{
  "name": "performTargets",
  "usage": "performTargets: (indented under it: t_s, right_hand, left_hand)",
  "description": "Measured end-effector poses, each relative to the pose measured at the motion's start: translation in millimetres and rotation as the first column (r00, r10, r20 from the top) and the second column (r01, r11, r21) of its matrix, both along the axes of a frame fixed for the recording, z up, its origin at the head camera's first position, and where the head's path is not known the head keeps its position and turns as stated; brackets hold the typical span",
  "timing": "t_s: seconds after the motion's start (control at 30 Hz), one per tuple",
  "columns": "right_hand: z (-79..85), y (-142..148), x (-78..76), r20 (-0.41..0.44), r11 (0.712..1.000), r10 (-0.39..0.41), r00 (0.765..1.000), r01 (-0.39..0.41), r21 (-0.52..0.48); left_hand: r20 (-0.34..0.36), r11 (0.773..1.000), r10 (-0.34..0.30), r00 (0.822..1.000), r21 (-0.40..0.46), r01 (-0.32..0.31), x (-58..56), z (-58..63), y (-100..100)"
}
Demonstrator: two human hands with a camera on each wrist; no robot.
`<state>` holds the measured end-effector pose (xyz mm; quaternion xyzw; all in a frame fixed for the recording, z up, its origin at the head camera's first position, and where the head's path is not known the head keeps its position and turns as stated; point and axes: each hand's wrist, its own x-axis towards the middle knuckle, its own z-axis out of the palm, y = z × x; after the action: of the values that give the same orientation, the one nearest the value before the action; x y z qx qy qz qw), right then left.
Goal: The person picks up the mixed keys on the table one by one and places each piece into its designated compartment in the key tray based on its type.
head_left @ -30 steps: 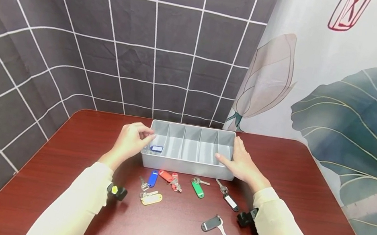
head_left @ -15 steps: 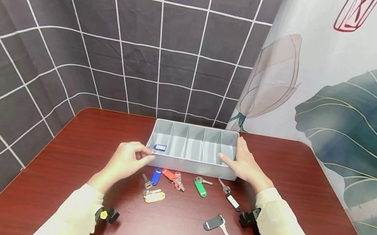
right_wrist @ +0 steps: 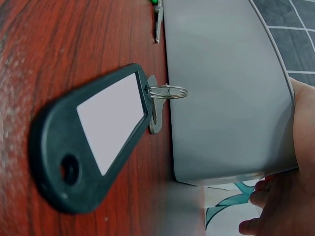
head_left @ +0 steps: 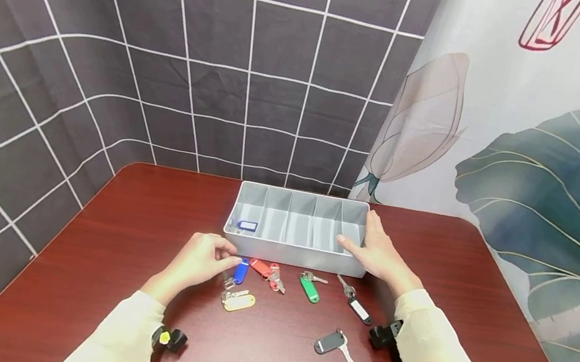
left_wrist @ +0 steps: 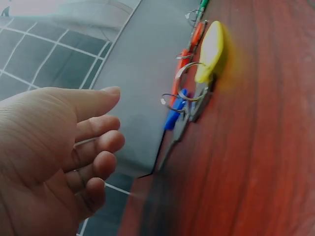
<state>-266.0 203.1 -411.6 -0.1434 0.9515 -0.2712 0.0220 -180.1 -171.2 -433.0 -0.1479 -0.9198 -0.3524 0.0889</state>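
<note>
My left hand [head_left: 202, 260] hangs just over a blue key tag [head_left: 241, 270], fingers loosely curled and holding nothing. In the left wrist view, thumb and fingers are apart, with the blue tag and its key beyond them. With the thumb over the front rim and the fingers along the right end, my right hand [head_left: 380, 254] holds the grey compartment box [head_left: 292, 255]. In the leftmost compartment lies a key with a blue-framed tag [head_left: 247, 225]. A yellow tag [head_left: 240, 303] with its key lies close to the blue one.
Along the box's front lie red tags [head_left: 261, 269] with keys, a green tag [head_left: 310, 290] with a key, and a black tag [right_wrist: 93, 140] with a white label. Nearer is a dark grey tag [head_left: 329, 343] with its key. A curtain [head_left: 204, 37] hangs behind the table.
My left hand has come out from the leftmost compartment, down past the box's front, to the blue tag on the table. The right hand stays at the box's right end.
</note>
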Motion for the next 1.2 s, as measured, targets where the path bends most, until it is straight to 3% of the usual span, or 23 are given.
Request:
performTargets:
  t_s: [0.4, 0.63, 1.2]
  right_hand:
    - [-1.4, 0.5, -0.8, 0.0, 1.0, 0.019, 1.0, -0.019, -0.01]
    - [-1.5, -0.2, -1.4, 0.002, 1.0, 0.024, 1.0, -0.024, -0.018]
    - [-1.5, 1.4, -1.1, -0.006, 0.998, 0.039, 0.999, -0.039, -0.052]
  left_hand:
    - [0.045, 0.999, -0.013, 0.999, -0.052, 0.016, 1.6, -11.6, 12.4]
    - [0.043, 0.99, -0.024, 0.999, -0.141, 0.03, 0.8, -16.4, 14.8]
    - [0.05, 0.967, -0.075, 0.996, -0.239, 0.084, 2.0, -14.3, 15.2]
